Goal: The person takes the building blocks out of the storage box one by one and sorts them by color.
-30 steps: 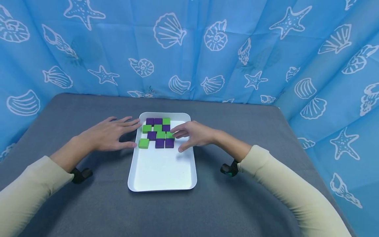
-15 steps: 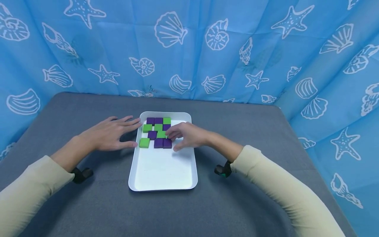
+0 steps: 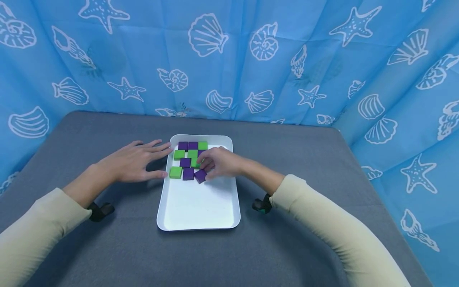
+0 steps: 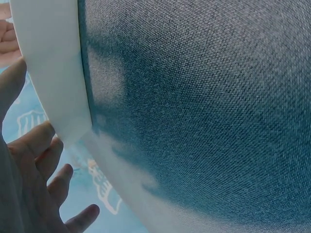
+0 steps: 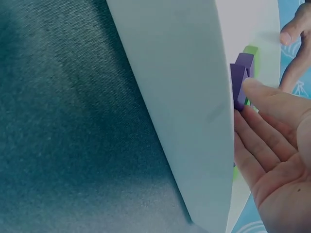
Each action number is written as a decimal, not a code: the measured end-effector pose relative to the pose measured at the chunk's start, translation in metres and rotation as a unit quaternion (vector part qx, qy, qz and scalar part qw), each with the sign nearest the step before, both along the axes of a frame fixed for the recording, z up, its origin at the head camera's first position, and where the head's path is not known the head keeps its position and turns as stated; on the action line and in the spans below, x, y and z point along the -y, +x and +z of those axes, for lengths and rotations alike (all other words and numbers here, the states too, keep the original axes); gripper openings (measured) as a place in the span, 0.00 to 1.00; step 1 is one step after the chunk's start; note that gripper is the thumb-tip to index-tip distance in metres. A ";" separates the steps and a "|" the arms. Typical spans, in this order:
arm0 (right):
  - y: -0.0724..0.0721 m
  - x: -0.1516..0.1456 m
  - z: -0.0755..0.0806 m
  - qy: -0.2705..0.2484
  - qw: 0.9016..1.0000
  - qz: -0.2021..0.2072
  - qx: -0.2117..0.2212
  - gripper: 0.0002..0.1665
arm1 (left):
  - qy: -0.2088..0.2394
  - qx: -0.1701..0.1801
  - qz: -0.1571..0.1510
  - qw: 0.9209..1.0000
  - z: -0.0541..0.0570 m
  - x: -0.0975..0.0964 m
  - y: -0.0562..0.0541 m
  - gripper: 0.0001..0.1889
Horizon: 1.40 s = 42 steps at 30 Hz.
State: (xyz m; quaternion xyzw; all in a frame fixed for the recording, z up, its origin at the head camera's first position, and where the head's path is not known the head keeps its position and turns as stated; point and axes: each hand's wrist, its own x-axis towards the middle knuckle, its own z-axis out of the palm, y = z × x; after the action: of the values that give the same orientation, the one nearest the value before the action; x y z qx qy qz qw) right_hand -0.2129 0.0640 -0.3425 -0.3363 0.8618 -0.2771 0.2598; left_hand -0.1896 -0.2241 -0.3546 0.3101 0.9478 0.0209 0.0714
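Observation:
A white tray [image 3: 199, 209] holds several small square blocks, green and purple, grouped in its far half. My left hand [image 3: 130, 161] is spread at the tray's left side, its fingertips right at the rim [image 4: 53, 73]. Over the right of the group reaches my right hand [image 3: 224, 161], fingers lightly bent above a green block [image 3: 194, 162]. Its thumb touches a purple block [image 5: 238, 80] that stands turned at an angle in the near row. Left of that one is another purple block [image 3: 188, 174], then a green block [image 3: 175, 172]. The right fingers partly hide the blocks under them.
The tray lies on a grey cloth-covered table [image 3: 287, 159]. A blue curtain [image 3: 229, 59] with white shells and starfish hangs behind and at the right. Each wrist wears a black strap device, such as the right one [image 3: 261, 204].
My right hand has moved left over the tray. The near-row purple blocks have slid left, and the right one has turned askew. My left hand stays at the rim.

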 end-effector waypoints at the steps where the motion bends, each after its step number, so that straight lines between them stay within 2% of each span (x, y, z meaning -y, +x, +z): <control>1: 0.000 0.001 -0.001 0.006 1.000 0.002 -0.004 0.27 | 0.001 0.000 0.000 1.000 0.000 0.000 0.000 0.45; 6: -0.001 0.006 -0.003 0.040 0.999 0.015 -0.030 0.26 | 0.005 0.001 -0.001 1.000 0.000 0.001 0.000 0.45; 12: -0.001 0.009 -0.001 0.056 0.997 0.020 -0.045 0.26 | 0.006 0.001 -0.003 1.000 -0.002 0.002 0.000 0.45; 17: -0.002 0.004 0.003 0.049 0.997 0.033 -0.046 0.25 | 0.001 0.001 -0.005 1.000 -0.001 0.000 -0.001 0.45; 23: -0.007 -0.009 0.017 0.032 0.997 0.045 -0.056 0.25 | -0.002 0.007 -0.004 1.000 0.001 0.000 -0.001 0.44; 28: -0.012 -0.031 0.029 0.018 0.998 0.019 -0.062 0.26 | -0.003 0.000 -0.007 1.000 0.001 0.001 0.000 0.44; 35: -0.021 -0.071 0.042 0.000 0.995 -0.031 -0.099 0.25 | -0.004 -0.004 -0.009 1.000 0.000 0.002 -0.001 0.45; 38: -0.026 -0.088 0.043 -0.009 0.992 -0.058 -0.112 0.25 | -0.005 -0.005 -0.009 1.000 -0.001 0.002 -0.001 0.45; 42: -0.032 -0.110 0.038 -0.016 0.987 -0.087 -0.135 0.24 | -0.008 -0.007 -0.011 1.000 0.000 0.001 -0.001 0.45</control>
State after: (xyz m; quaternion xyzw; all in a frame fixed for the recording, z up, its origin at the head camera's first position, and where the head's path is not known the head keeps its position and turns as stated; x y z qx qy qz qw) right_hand -0.2453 0.1736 -0.3047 -0.2986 0.9103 -0.2647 0.1102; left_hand -0.1911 -0.2252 -0.3550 0.3198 0.9450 0.0102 0.0678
